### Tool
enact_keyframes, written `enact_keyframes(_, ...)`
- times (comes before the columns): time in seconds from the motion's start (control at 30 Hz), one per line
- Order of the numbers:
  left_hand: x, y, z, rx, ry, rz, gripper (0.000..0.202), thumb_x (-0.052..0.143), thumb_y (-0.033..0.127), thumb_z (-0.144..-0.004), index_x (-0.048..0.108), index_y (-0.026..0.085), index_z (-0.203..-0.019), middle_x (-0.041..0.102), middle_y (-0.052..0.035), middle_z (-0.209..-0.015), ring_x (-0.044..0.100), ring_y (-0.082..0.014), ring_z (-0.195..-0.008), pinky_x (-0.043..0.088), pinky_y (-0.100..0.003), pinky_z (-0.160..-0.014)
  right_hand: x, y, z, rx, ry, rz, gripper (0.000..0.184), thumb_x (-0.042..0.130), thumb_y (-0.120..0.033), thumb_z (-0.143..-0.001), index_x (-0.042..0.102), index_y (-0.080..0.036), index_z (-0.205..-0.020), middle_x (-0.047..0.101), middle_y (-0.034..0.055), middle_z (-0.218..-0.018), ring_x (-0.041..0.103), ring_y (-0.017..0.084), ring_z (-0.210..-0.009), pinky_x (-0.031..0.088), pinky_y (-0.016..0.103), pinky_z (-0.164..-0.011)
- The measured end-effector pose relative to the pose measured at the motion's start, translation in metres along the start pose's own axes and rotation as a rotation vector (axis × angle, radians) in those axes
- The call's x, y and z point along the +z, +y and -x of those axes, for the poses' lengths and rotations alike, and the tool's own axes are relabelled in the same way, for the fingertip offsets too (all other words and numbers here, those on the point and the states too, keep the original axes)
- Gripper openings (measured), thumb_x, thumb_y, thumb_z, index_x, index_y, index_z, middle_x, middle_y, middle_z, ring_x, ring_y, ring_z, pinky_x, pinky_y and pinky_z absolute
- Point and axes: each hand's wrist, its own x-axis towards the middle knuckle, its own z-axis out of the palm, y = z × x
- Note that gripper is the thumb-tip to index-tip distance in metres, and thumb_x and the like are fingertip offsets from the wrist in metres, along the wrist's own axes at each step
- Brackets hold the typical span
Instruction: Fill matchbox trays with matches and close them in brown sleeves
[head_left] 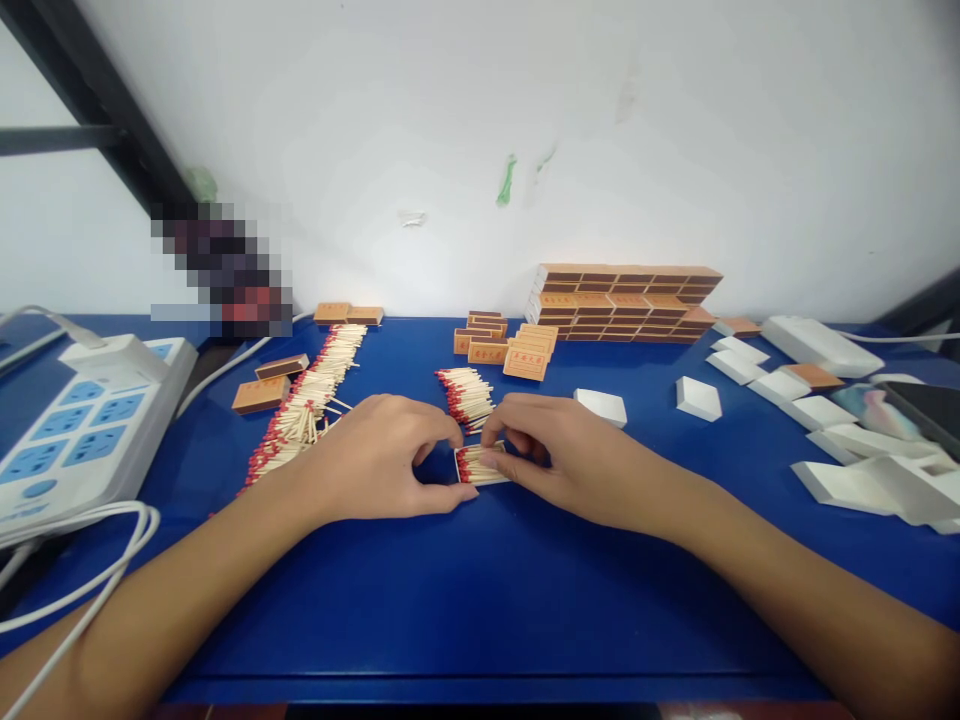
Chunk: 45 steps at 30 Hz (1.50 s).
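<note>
A small white matchbox tray (481, 483) lies on the blue table in front of me, filled with red-tipped matches (469, 465). My left hand (386, 455) steadies the tray's left end, thumb at the near side and fingers at the far side. At the right end, my right hand (574, 450) has its thumb over the matches and its fingertips by the far edge; its grip is partly hidden. Just behind the tray sits a small pile of loose matches (466, 395). A long heap of matches (311, 405) stretches beyond my left forearm.
Closed matchboxes (622, 305) are stacked against the wall. Several orange sleeves (525, 360) stand left of them. White trays (697, 398) lie to the right, beside a white power strip (821, 345). Another power strip (97, 420) and a white cable (124, 560) are at left.
</note>
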Motion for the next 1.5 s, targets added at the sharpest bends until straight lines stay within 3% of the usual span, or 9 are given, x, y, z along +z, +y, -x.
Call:
enact_keyframes(0.13, 0.000, 0.000, 0.000, 0.004, -0.009, -0.003, 0.030, 0.077, 0.049, -0.086, 0.079, 0.021, -0.097, 0.067, 0.0029, -0.071, 0.057, -0.0127, -0.061, 0.034, -0.028, -0.057, -0.004, 0.004, -0.001, 0.046, 0.053, 0.086, 0.005, 0.064, -0.025, -0.098, 0.066, -0.021, -0.097, 0.059, -0.0002, -0.081, 0.053, 0.015, -0.071, 0.037, 0.028, -0.063)
enact_keyframes(0.33, 0.000, 0.000, 0.000, 0.003, -0.003, -0.007, 0.031, 0.077, 0.049, -0.086, 0.079, 0.021, -0.098, 0.067, 0.0025, -0.071, 0.057, -0.0128, -0.061, 0.035, -0.028, -0.058, -0.008, 0.006, -0.002, 0.027, -0.018, 0.085, 0.013, 0.060, -0.020, -0.099, 0.063, -0.020, -0.086, 0.061, 0.0005, -0.082, 0.053, 0.015, -0.072, 0.037, 0.028, -0.065)
enact_keyframes(1.0, 0.000, -0.001, 0.000, 0.007, -0.003, -0.002, 0.030, 0.076, 0.049, -0.086, 0.078, 0.020, -0.095, 0.066, 0.0030, -0.070, 0.057, -0.0122, -0.061, 0.034, -0.027, -0.058, -0.017, 0.003, 0.000, 0.044, 0.088, 0.029, 0.017, 0.059, -0.031, -0.105, 0.065, -0.022, -0.092, 0.058, -0.0013, -0.076, 0.052, 0.015, -0.070, 0.037, 0.029, -0.064)
enact_keyframes(1.27, 0.001, 0.000, 0.000, 0.010, -0.002, -0.004, 0.028, 0.077, 0.048, -0.085, 0.079, 0.021, -0.095, 0.066, 0.0035, -0.070, 0.057, -0.0120, -0.061, 0.034, -0.027, -0.058, -0.012, 0.001, 0.001, 0.000, -0.003, 0.030, 0.013, 0.059, -0.018, -0.100, 0.061, -0.020, -0.087, 0.060, -0.0014, -0.080, 0.052, 0.013, -0.070, 0.037, 0.027, -0.063)
enact_keyframes(1.5, 0.001, -0.001, -0.001, 0.015, 0.005, -0.007, 0.029, 0.077, 0.048, -0.085, 0.078, 0.021, -0.095, 0.065, 0.0036, -0.070, 0.057, -0.0120, -0.060, 0.035, -0.027, -0.058, -0.014, 0.000, 0.001, 0.016, -0.019, 0.007, 0.014, 0.061, -0.023, -0.100, 0.061, -0.021, -0.087, 0.059, -0.0024, -0.076, 0.051, 0.013, -0.068, 0.036, 0.027, -0.062)
